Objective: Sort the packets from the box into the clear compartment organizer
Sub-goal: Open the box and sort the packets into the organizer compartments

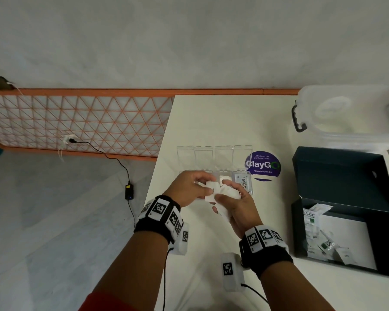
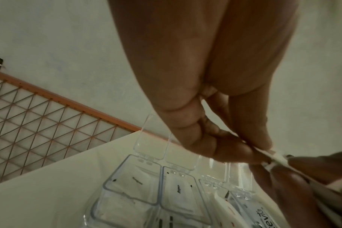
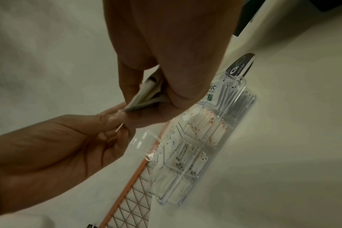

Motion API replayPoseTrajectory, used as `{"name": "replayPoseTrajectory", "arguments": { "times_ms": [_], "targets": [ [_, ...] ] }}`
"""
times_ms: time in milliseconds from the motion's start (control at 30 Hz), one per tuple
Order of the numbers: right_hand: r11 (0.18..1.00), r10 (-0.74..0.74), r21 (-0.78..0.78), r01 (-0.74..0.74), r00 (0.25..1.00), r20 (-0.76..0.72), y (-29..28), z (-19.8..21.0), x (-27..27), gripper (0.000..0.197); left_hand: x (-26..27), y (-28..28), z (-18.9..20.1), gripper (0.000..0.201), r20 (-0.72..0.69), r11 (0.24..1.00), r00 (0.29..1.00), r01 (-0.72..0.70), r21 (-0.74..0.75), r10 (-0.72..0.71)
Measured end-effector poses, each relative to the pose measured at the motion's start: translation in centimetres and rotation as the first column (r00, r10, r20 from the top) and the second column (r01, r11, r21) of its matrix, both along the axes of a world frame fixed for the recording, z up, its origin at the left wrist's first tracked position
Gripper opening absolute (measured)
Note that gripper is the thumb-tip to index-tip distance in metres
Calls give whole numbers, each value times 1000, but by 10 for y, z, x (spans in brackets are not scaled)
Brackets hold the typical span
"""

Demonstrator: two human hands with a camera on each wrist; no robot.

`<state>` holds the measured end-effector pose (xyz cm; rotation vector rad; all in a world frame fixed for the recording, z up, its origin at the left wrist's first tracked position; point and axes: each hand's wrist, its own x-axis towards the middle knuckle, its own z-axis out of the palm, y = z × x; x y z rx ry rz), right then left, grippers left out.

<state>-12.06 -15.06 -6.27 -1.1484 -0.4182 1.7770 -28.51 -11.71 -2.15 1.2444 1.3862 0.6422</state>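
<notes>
Both hands meet just above the clear compartment organizer (image 1: 213, 158), whose lids stand open. My right hand (image 1: 228, 198) grips a small stack of white packets (image 3: 144, 98) between thumb and fingers. With thumb and forefinger, my left hand (image 1: 203, 187) pinches one white packet (image 1: 211, 190) at the edge of that stack; the pinch (image 2: 271, 155) shows close up in the left wrist view. The organizer's compartments (image 3: 195, 146) hold sorted packets, with Stevia ones (image 1: 244, 182) at the right end. The dark box (image 1: 346, 234) lies open at the right with several packets inside.
A round purple ClayGo sticker (image 1: 263, 164) sits on the white table behind the organizer. A clear lidded tub (image 1: 346, 113) stands at the back right. The table's left edge (image 1: 162, 153) drops to the floor, where a charger cable (image 1: 121, 167) lies.
</notes>
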Motion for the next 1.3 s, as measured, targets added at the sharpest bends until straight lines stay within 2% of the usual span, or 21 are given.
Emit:
{"name": "replayPoseTrajectory", "arguments": {
  "times_ms": [100,300,533,667,767,833,900,967,1000,1067,1133,1233,1300],
  "targets": [
    [1000,-11,16,11,1000,-27,0,2,0,42,-2,3,0,26,-34,993,994,-102,62,104],
    [999,-29,44,32,998,-64,1,6,4,44,-6,12,-7,27,-150,971,965,-192,144,213],
    [998,-23,64,27,998,-60,6,9,10,36,-6,23,-24,23,-304,941,893,-288,179,332],
    [997,-43,57,45,998,-36,15,9,12,36,0,23,-36,20,-369,966,894,-218,142,256],
    [997,-58,42,59,998,-23,22,10,13,38,3,21,-40,15,-432,962,869,-151,228,239],
    [997,-61,36,62,998,-19,25,10,13,38,5,19,-39,10,-399,935,867,-179,307,298],
    [997,-62,50,62,998,0,27,11,12,38,7,17,-33,4,-271,924,910,-228,306,314],
    [997,-54,65,52,998,27,29,14,12,38,10,15,-22,4,-113,953,965,-207,220,235],
    [997,-46,71,43,998,33,29,16,11,38,11,14,-17,11,-68,970,983,-157,184,172],
    [996,-27,82,24,999,28,30,18,10,36,14,14,-12,31,-61,985,996,-52,164,62],
    [997,-3,81,1,1000,20,32,20,8,30,19,13,-10,40,-77,984,997,-13,177,27],
    [997,26,70,-26,1000,-7,32,23,6,21,23,10,-7,31,-44,980,995,-78,183,88],
    [998,24,58,-20,998,-56,30,22,7,26,21,9,-5,22,-42,981,994,-87,174,96]
  ]
}}
